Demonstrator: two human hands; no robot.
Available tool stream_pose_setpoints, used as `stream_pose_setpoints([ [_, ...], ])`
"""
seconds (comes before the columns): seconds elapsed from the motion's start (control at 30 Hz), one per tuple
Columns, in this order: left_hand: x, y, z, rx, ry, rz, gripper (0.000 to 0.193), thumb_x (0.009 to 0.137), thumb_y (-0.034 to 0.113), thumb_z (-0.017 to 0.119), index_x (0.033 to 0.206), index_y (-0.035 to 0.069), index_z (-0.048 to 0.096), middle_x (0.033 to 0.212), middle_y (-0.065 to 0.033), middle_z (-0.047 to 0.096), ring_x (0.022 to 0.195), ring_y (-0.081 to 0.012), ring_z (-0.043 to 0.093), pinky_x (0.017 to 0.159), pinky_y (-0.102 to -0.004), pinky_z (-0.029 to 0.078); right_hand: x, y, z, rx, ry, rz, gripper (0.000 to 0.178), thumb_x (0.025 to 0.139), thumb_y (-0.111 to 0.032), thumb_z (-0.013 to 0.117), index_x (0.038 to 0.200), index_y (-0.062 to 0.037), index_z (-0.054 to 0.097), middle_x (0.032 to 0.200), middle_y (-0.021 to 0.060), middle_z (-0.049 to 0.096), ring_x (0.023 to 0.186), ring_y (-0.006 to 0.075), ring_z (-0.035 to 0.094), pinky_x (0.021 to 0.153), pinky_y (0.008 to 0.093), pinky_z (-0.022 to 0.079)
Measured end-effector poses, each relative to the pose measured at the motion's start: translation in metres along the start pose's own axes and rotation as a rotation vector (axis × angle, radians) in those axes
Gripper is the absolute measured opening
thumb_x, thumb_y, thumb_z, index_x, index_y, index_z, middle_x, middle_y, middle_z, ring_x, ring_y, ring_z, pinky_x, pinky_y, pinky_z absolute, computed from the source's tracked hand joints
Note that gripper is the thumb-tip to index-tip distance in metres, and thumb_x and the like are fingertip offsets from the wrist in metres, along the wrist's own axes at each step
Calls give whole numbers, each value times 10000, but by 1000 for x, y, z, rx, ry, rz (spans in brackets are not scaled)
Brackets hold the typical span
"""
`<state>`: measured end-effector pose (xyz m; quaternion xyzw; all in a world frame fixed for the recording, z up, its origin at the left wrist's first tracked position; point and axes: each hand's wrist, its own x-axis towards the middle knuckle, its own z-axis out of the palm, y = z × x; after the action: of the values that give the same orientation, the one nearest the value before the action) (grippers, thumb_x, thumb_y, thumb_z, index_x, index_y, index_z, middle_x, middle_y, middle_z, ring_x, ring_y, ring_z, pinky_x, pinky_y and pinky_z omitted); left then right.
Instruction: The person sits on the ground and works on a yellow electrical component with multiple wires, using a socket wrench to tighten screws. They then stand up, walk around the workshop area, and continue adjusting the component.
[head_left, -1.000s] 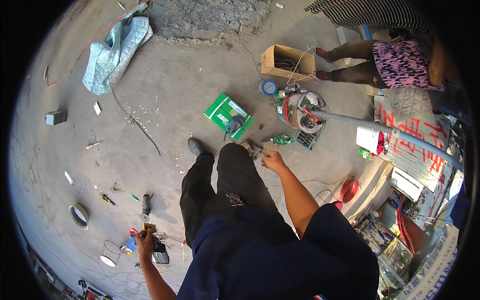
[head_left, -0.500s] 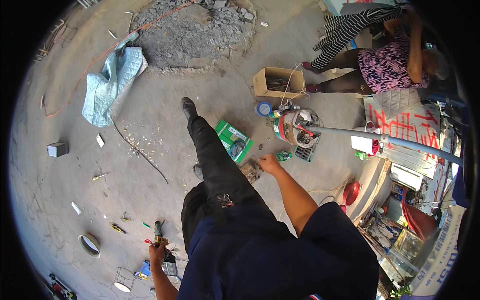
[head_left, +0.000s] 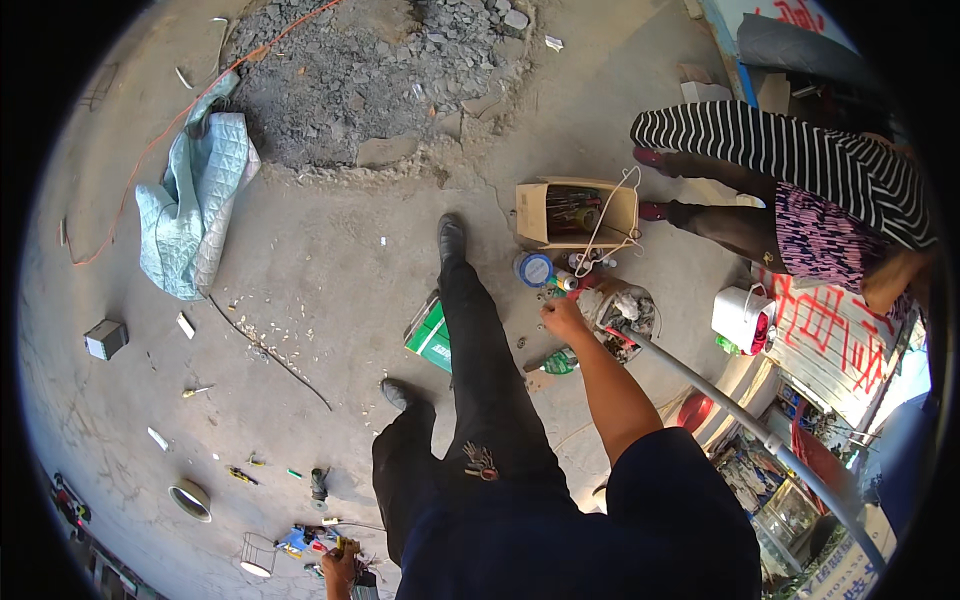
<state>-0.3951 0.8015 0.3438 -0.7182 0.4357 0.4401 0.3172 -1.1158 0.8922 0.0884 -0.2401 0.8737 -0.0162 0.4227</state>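
My left hand (head_left: pixel 339 570) hangs at the lower left, its fingers closed round a small yellow thing (head_left: pixel 347 546) whose kind I cannot make out. Loose tools and a blue object (head_left: pixel 296 540) lie on the ground near it. My right hand (head_left: pixel 565 319) is held forward with curled fingers, and nothing sticks out of it; the inside of the fist is hidden. In the picture it is just left of a bucket of debris (head_left: pixel 640 310) and below a blue-lidded tub (head_left: pixel 535 269). A green bottle (head_left: pixel 558 363) lies beside my right forearm. My leg partly covers a green box (head_left: pixel 432 340).
Beyond the tub stands an open cardboard box (head_left: pixel 535 215) with a white wire hanger (head_left: pixel 605 215). Another person (head_left: pixel 820 230) handles striped cloth (head_left: pixel 760 135) at the right. A long grey pole (head_left: pixel 730 405) slants across the right side. Broken rubble (head_left: pixel 380 80) and a quilted cover (head_left: pixel 190 215) lie ahead.
My view has shifted as my legs moved, and my leg now overlaps the green box. My right hand has come closer to the tub and bucket. The other person's striped cloth has swung lower.
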Motion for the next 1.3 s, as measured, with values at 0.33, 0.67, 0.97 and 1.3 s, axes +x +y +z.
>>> stream_pose_setpoints([
  [0.33, 36, 203, -17, 947, -43, 649, 388, 759, 253, 655, 1126, 129, 630, 743, -102, 608, 710, -329, 631, 713, -610, 508, 304, 92, -41, -260, 182, 240, 264, 847, -237, 638, 1065, -102, 702, 1169, 210, 661, 1067, 389, 642, 928, 472, 528],
  [0.67, 62, 373, -4, 746, -227, 211, 325, 812, 293, 715, 762, -23, 660, 592, -153, 613, 549, -310, 618, 545, -438, 455, 410, 182, -4, -486, -129, 152, 369, 802, -246, 707, 1127, -74, 672, 1201, 215, 656, 1073, 396, 646, 926, 475, 541],
  [0.97, 31, 399, -11, 364, 28, 22, 290, 860, 222, 676, 715, -22, 618, 565, -147, 588, 502, -218, 571, 495, -428, 408, 295, 100, -76, -210, 6, 95, 209, 854, -187, 605, 989, -116, 749, 976, 199, 713, 955, 374, 684, 854, 453, 548],
  [1.3, 11, 302, -12, -36, 137, 362, 297, 901, 261, 662, 813, -22, 642, 623, -132, 636, 550, -248, 611, 534, -408, 453, 150, -28, -142, 711, 85, 218, 275, 986, -116, 557, 1246, -38, 601, 905, 134, 709, 768, 253, 707, 687, 359, 547],
])
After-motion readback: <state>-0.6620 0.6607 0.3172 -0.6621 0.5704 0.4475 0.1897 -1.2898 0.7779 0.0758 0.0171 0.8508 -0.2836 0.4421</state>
